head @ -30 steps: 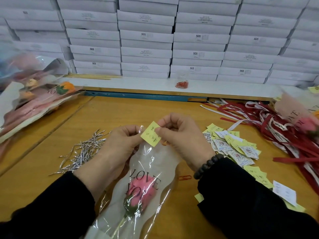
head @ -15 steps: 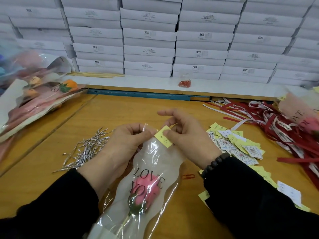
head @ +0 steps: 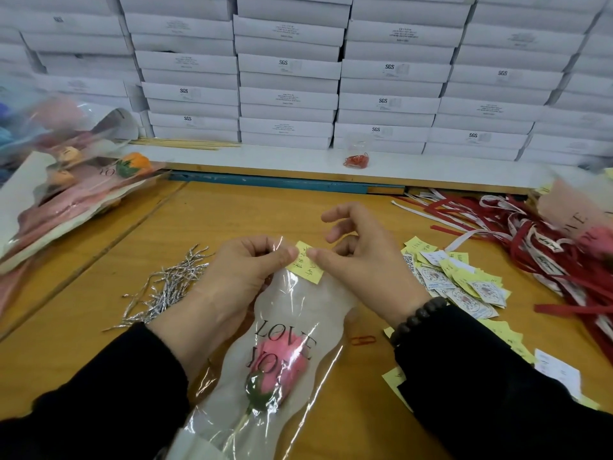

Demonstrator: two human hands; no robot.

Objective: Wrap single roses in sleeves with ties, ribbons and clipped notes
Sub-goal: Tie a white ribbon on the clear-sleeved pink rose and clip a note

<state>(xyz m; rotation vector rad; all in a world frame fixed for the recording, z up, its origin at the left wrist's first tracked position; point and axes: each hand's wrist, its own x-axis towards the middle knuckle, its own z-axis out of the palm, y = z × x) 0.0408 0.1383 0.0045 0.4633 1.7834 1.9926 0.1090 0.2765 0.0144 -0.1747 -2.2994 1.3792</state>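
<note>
Sleeved rose [head: 278, 370] lies lengthwise, bloom pointing away; note [head: 305, 267] seemingly pinched by both hands

I see an orange-brown wooden worktop [head: 252, 210] under even light. Along its far edge runs a white ledge [head: 265, 161], where stacked white cardboard boxes [head: 288, 94] fill the whole backdrop.

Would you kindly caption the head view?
Both hands pinch a yellow note onto a rose sleeve's top edge.

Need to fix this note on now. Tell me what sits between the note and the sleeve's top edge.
Nothing visible: the note already lies against the sleeve top, pinched by both hands.
</note>
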